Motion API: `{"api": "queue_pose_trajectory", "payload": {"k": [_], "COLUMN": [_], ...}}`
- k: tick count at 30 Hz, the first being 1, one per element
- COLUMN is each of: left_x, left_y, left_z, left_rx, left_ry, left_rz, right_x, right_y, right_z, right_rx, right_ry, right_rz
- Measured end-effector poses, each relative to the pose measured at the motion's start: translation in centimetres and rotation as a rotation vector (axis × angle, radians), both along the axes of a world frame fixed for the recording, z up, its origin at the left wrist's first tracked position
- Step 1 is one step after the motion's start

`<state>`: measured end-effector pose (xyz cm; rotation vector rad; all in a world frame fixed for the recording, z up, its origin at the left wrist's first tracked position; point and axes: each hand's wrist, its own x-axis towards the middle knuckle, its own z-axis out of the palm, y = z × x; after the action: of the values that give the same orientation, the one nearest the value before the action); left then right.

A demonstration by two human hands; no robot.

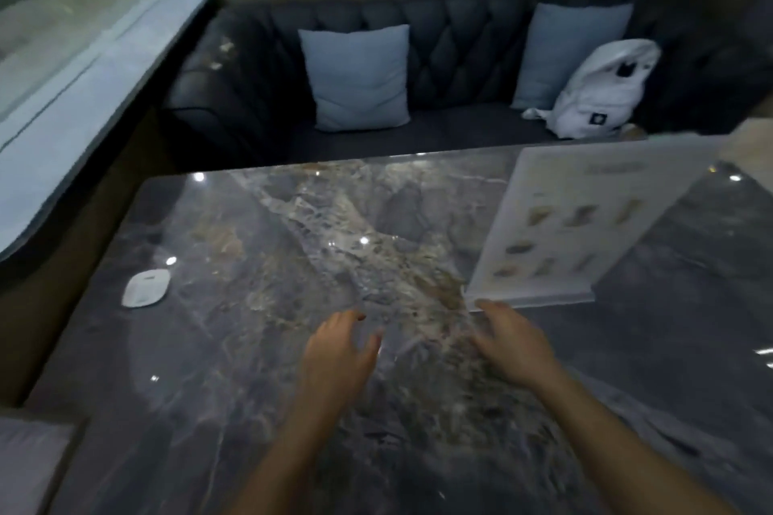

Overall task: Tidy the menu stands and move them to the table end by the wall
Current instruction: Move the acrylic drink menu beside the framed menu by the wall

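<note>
Both hands are hovering low over the marble table, palms down, and neither is holding anything. The left hand is floating near the middle of the table with its fingers loosely spread and slightly curled, clear of any object. The right hand is reaching toward the near corner of the menu stand, its fingers open and lying just beside the stand's base; whether they are touching that base is hard to say through the blur.

The menu stand is sitting on the right part of the table, leaning back on its pale base strip, its printed face turned toward the person. Judging from the task, the hands are coming in as a pair so the stand can be gripped at its base and slid or lifted without tipping. The left side of the table, under the window, seems to be the likely destination, though which end counts as the wall end is not certain from here.

The stand's far top corner is running off at the right and smearing into something pale behind it, possibly a second stand. Its print is unreadable. A small white dish-like object is lying near the table's left edge; what it is cannot be made out. A white bag and two cushions are resting on the dark sofa beyond.
</note>
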<state>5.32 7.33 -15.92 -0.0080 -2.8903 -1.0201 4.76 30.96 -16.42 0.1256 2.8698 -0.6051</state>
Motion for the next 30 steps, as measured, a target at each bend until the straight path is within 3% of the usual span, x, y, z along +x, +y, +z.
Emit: {"api": "queue_pose_trajectory", "payload": {"k": [8, 14, 19, 24, 30], "left_x": [-2.9, -4.7, -5.9, -6.7, -7.1], "left_y": [7.8, 11.5, 14.0, 15.7, 15.7], "left_z": [-0.3, 0.0, 1.4, 2.6, 2.4], "left_rx": [0.053, 0.094, 0.141, 0.187, 0.183], "left_ry": [-0.106, -0.105, -0.075, -0.078, -0.040], "left_rz": [-0.120, -0.132, -0.117, -0.105, -0.146], "right_x": [1.1, -0.8, -3.6, -4.8, -4.8], "right_y": [10.7, 15.9, 18.0, 17.8, 17.3], "right_z": [0.1, -0.2, 0.0, -0.3, -0.2], "right_rx": [-0.148, -0.252, -0.480, -0.700, -0.743], "right_ry": [-0.015, 0.132, 0.245, 0.329, 0.370], "right_rz": [-0.277, -0.460, -0.644, -0.624, -0.566]}}
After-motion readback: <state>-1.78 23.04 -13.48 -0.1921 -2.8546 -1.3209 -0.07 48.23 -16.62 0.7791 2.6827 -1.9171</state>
